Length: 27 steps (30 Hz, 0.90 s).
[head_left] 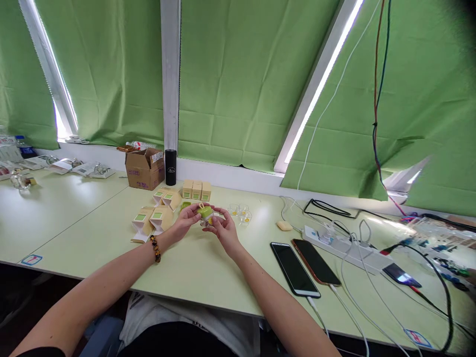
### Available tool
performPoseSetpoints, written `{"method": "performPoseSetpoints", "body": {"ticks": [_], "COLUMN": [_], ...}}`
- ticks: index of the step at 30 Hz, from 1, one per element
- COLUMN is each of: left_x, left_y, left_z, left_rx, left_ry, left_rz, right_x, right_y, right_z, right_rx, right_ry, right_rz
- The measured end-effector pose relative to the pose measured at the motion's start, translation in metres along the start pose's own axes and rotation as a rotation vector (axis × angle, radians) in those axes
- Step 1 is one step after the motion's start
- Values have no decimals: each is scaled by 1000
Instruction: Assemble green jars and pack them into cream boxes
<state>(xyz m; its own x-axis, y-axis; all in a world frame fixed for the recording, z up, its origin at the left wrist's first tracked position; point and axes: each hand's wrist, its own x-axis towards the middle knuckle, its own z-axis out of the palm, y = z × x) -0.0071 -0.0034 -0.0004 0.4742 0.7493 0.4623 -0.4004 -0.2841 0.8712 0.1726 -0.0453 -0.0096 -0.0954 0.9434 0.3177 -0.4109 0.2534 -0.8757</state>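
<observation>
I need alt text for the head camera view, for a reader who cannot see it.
The left hand and right hand hold a small clear jar with a green lid above a pale table. Small cardboard boxes sit mostly to the left; clear cups, two phones and a white power strip lie to the right.

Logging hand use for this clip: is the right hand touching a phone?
No, the right hand and left hand both hold the small green-lidded jar, with the phones lying apart on the table.
</observation>
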Motion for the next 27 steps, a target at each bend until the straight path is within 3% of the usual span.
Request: {"method": "performPoseSetpoints", "body": {"ticks": [6, 19, 27], "left_x": [-1, -1, -3], "left_y": [0, 2, 0], "left_z": [1, -2, 4], "left_rx": [-4, 130, 516], "left_ry": [-17, 131, 86], "left_rz": [4, 38, 203], "right_x": [0, 3, 1], "right_y": [0, 2, -1], "right_z": [-2, -6, -4], "right_rx": [4, 30, 53], "right_ry": [4, 59, 69], "right_rz": [1, -37, -58]}}
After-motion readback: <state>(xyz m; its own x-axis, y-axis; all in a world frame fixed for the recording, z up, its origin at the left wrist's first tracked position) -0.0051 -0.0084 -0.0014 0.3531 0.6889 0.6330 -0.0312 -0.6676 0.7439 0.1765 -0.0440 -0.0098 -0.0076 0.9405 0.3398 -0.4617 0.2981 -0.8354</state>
